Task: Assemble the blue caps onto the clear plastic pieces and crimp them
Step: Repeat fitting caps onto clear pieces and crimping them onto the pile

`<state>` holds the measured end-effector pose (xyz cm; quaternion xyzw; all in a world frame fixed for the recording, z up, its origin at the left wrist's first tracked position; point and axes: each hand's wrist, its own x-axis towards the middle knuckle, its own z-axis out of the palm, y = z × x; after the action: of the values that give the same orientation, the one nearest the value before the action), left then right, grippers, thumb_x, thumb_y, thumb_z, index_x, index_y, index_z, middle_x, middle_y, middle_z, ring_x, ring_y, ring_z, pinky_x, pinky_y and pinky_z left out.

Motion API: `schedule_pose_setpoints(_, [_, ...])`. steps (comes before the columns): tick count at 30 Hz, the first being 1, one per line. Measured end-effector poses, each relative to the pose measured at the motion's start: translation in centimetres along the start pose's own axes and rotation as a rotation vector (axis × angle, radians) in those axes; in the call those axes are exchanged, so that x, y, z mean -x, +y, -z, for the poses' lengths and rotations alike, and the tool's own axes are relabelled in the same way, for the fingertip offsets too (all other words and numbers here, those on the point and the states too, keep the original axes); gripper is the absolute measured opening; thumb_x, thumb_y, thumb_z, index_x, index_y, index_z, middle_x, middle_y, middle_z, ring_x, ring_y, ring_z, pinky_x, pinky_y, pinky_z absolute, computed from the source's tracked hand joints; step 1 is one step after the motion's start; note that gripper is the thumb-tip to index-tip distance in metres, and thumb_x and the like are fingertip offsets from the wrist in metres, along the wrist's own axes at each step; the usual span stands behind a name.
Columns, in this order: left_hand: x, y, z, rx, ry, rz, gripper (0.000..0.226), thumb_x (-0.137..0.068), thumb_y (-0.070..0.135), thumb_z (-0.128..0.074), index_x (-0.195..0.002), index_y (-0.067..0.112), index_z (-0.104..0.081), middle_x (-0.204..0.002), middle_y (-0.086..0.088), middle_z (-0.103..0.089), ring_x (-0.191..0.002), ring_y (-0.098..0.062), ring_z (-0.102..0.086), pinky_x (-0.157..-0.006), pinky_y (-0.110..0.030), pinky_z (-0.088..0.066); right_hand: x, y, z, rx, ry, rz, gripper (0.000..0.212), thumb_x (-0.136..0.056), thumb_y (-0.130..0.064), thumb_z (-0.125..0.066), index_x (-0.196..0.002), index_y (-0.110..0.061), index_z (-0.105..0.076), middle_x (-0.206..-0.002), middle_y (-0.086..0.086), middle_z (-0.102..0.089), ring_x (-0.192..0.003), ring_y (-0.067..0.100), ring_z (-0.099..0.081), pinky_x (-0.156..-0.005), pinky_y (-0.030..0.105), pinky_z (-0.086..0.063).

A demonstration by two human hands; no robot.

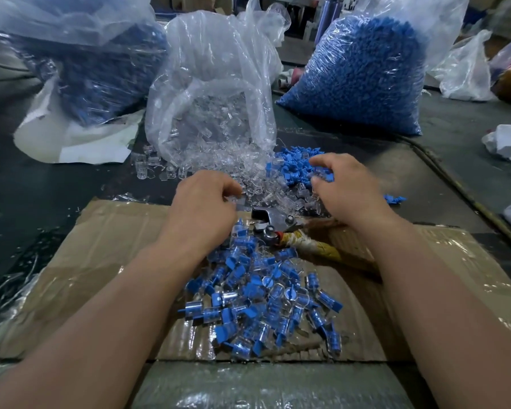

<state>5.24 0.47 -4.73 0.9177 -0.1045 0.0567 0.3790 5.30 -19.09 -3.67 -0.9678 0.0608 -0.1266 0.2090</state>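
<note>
A heap of loose clear plastic pieces [248, 169] spills from an open clear bag [216, 93]. To its right lies a small heap of blue caps [292, 165]. My left hand [204, 202] rests at the clear heap's near edge, fingers curled onto a clear piece. My right hand [345, 184] reaches into the blue caps, its fingertips pinching among them. Between my hands lie metal crimping pliers [273, 224] with cloth-wrapped handles, untouched. A pile of assembled blue-and-clear pieces [263, 299] sits on cardboard [101, 255] in front of me.
A large bag of blue caps [366, 75] stands at the back right, and another bag with dark blue contents [95, 69] at the back left. White plastic wrapping [466, 69] lies at the far right. The cardboard is covered with shiny tape.
</note>
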Motion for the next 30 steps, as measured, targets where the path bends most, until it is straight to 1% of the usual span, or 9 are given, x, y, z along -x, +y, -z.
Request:
schedule_pose_setpoints(4, [-0.1,0.3,0.1,0.040,0.114,-0.008,0.033,-0.084,0.010,-0.066,-0.116,0.016,-0.063,-0.096,0.004,-0.063,-0.081,-0.003,-0.053,-0.086,-0.021,-0.037,-3.4,0.1,-1.3,0.035,-0.142,-0.041,0.041,-0.097,-0.019,-0.041,-0.139,-0.021,-0.040,-0.148,0.004,-0.031,-0.136,0.022,-0.027,-0.109,0.034,-0.023])
schedule_pose_setpoints(7, [-0.1,0.6,0.3,0.041,0.150,-0.016,0.029,-0.083,0.012,-0.068,-0.112,0.013,-0.066,-0.090,0.004,-0.063,-0.090,-0.010,-0.056,-0.090,-0.025,-0.039,-5.2,0.7,-1.9,0.052,-0.246,-0.075,0.042,-0.099,-0.020,-0.034,-0.141,-0.025,-0.036,-0.151,0.003,-0.027,-0.137,0.021,-0.025,-0.110,0.035,-0.024])
schedule_pose_setpoints(10, [0.0,0.7,0.3,0.050,0.159,-0.043,0.018,-0.083,0.014,-0.067,-0.100,0.013,-0.071,-0.084,0.010,-0.057,-0.086,-0.006,-0.054,-0.084,-0.020,-0.038,-5.4,0.9,-2.0,-0.036,-0.272,-0.075,0.039,-0.098,-0.016,-0.035,-0.134,-0.025,-0.047,-0.132,0.001,-0.052,-0.090,0.013,-0.053,-0.072,0.019,-0.042])
schedule_pose_setpoints(12, [-0.1,0.6,0.3,0.070,0.151,-0.043,0.013,-0.083,0.014,-0.067,-0.096,0.015,-0.072,-0.086,0.010,-0.060,-0.084,-0.005,-0.055,-0.082,-0.019,-0.039,-4.9,0.6,-1.8,-0.138,-0.270,-0.053,0.036,-0.097,-0.011,-0.038,-0.127,-0.021,-0.055,-0.088,-0.008,-0.058,-0.057,0.002,-0.043,-0.045,0.008,-0.032])
schedule_pose_setpoints(16, [-0.1,0.6,0.2,0.128,0.123,-0.029,0.012,-0.083,0.017,-0.067,-0.095,0.017,-0.070,-0.086,0.008,-0.063,-0.075,0.002,-0.057,-0.069,-0.009,-0.043,-3.3,0.1,-1.4,-0.216,-0.336,0.026,0.035,-0.095,-0.003,-0.039,-0.116,-0.019,-0.063,-0.068,-0.017,-0.052,-0.032,0.001,-0.037,-0.035,0.011,-0.026])
schedule_pose_setpoints(19, [0.1,0.7,0.1,0.211,0.099,0.000,0.007,-0.082,0.017,-0.068,-0.089,0.018,-0.069,-0.075,0.017,-0.058,-0.072,0.006,-0.056,-0.065,-0.009,-0.044,-2.0,-0.3,-0.9,-0.225,-0.355,0.067,0.036,-0.094,-0.002,-0.041,-0.111,-0.022,-0.066,-0.086,-0.011,-0.063,-0.042,-0.001,-0.044,-0.042,0.010,-0.032])
schedule_pose_setpoints(22, [0.2,0.8,0.2,0.272,0.095,0.007,0.005,-0.082,0.020,-0.068,-0.078,0.022,-0.066,-0.074,0.012,-0.062,-0.071,0.001,-0.059,-0.064,-0.011,-0.045,-1.3,-0.4,-0.5,-0.215,-0.325,0.117,0.031,-0.090,-0.002,-0.051,-0.108,-0.021,-0.067,-0.098,-0.011,-0.060,-0.073,-0.010,-0.054,-0.061,0.000,-0.036])
schedule_pose_setpoints(25, [0.3,0.9,0.4,0.343,0.115,0.010,0.013,-0.083,0.021,-0.067,-0.070,0.022,-0.063,-0.068,0.006,-0.064,-0.066,-0.010,-0.063,-0.065,-0.023,-0.052,-0.9,-0.4,-0.5,-0.245,-0.216,0.094,0.025,-0.084,-0.002,-0.062,-0.103,-0.016,-0.069,-0.094,-0.009,-0.062,-0.090,0.005,-0.059,-0.083,0.012,-0.043])
schedule_pose_setpoints(30, [0.2,0.9,0.7,0.545,0.062,0.090,0.013,-0.080,0.011,-0.069,-0.075,0.021,-0.062,-0.073,0.003,-0.065,-0.064,-0.008,-0.063,-0.058,-0.014,-0.054,-0.4,-0.6,-0.1,-0.325,-0.031,0.092,0.019,-0.080,0.000,-0.066,-0.085,-0.018,-0.070,-0.074,-0.013,-0.060,-0.069,-0.006,-0.055,-0.065,0.000,-0.042])
